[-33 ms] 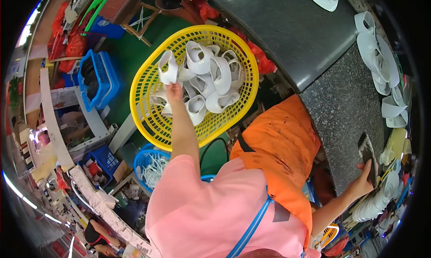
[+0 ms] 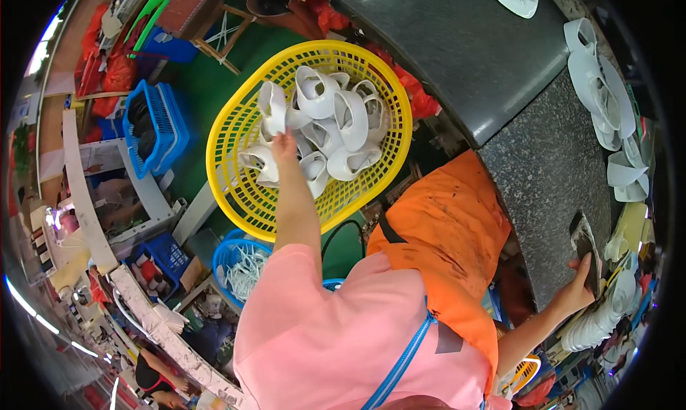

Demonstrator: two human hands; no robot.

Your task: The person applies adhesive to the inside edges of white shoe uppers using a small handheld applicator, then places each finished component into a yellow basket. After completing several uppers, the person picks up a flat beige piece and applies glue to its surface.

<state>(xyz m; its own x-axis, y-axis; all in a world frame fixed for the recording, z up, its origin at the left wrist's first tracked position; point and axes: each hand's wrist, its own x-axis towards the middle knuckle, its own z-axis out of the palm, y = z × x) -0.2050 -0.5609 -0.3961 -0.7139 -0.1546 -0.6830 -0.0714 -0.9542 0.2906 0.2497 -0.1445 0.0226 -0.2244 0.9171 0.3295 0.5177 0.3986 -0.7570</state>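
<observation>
Left hand (image 2: pixel 284 147) unmoved, glossy white shoes (image 2: pixel 336 124)

Basket crowded, counter open

White shoe parts (image 2: pixel 332 128) fill the yellow basket's (image 2: pixel 236 146) middle; bare mesh stays along its rim, and the grey counter (image 2: pixel 457 46) is mostly free.

Your left hand (image 2: pixel 284 147) reaches into the round yellow basket (image 2: pixel 236 135), which is made of open plastic mesh, and the fingers close on a white shoe upper (image 2: pixel 272 108) that stands upright. More glossy white uppers (image 2: pixel 343 135) lie there in a loose heap. Your right hand (image 2: pixel 577 287) rests on a flat grey piece (image 2: pixel 584 242) at the edge of the speckled worktop (image 2: pixel 550 167).
</observation>
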